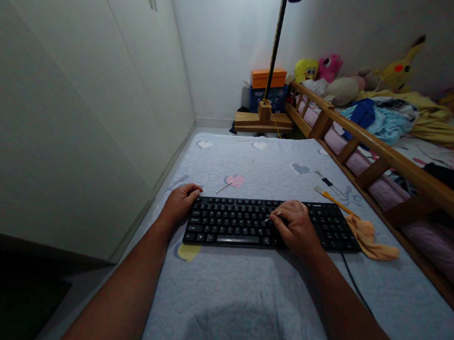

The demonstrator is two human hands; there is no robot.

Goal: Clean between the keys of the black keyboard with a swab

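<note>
A black keyboard (231, 219) lies on the light grey-blue patterned cloth (229, 295). My left hand (180, 202) is closed at its upper left corner, gripping the edge; part of the fingers is hidden. Over the right part of the keys, my right hand (296, 227) pinches a thin white cotton swab (278, 214). The swab's tip points left, down toward the keys; whether it touches them I cannot tell. Behind the keyboard, another cotton swab (223, 187) rests on the cloth beside a pink heart print.
Right of the keyboard lie a yellow-handled brush (333, 199), tweezers-like metal tool (327, 182) and orange cloth (369, 238). A black cable (353, 280) runs toward me. A wooden bed rail (378, 150) borders the right, a white cabinet (100, 106) the left. A wooden-based stand (264, 115) rises behind.
</note>
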